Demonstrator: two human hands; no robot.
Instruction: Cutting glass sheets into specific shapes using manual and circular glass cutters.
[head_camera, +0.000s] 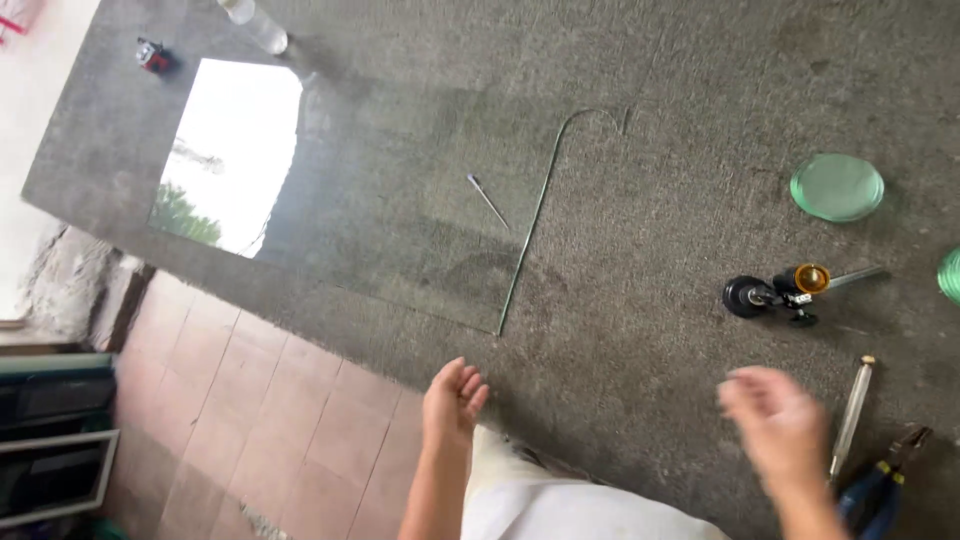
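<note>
A large clear glass sheet (400, 210) lies flat on a grey carpeted table (650, 180), its green edge running diagonally with a rounded cut corner at the top. My left hand (452, 400) hovers near the table's front edge, fingers loosely apart and empty, just below the sheet's lower corner. My right hand (775, 425) is blurred, empty, above the table at the lower right. It is nearest a slim glass cutter (852, 415). A circle cutter with a black suction base and orange knob (785, 288) lies further up.
A round green glass disc (837, 187) lies at the right, another disc (951, 275) at the frame edge. Blue-handled pliers (880, 485) lie at the lower right. A thin pen-like tool (487, 200) rests on the sheet. A plastic bottle (255, 22) and small red object (152, 55) sit at the far end.
</note>
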